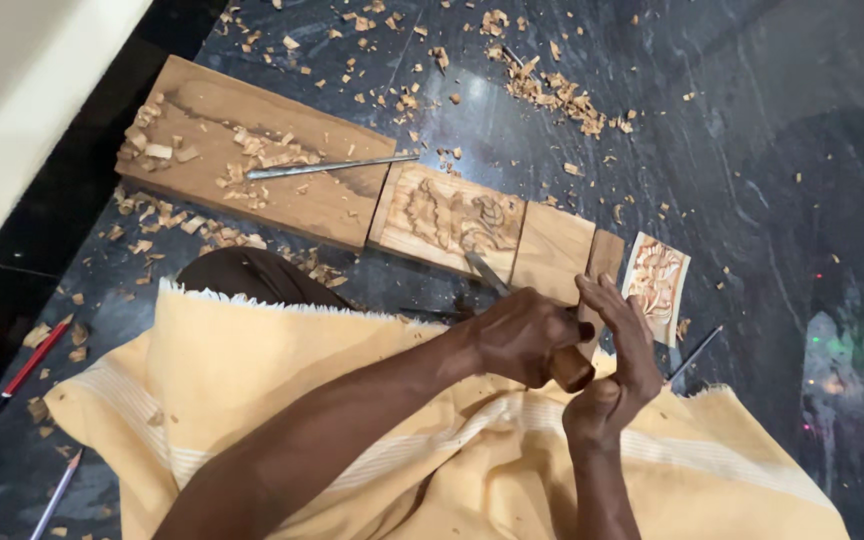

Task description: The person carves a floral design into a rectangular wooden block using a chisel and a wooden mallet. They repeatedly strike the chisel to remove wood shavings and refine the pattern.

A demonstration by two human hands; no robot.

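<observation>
Left hand is clamped around the wooden handle of a chisel; the blade runs up and left from the fist, its tip resting on the carved panel. Right hand is open, fingers together and extended, palm set against the handle's butt end, gripping nothing. Panel lies flat on the dark stone floor, just above the hands, its left edge touching a larger plank. Judgement: chisel is stiff, its steel blade sharp at the tip, so the grip belongs on the handle only; panel looks rigid and moderately light, with raised relief that could chip, best held by its plain edges. A second chisel lies across the plank among shavings, which are also scattered over the floor. A small carved tile leans just right of the right hand, close to the working stroke. A thin tool lies beyond it. Yellow cloth covers the lap. Red pencil and another pencil lie far left, well apart.
</observation>
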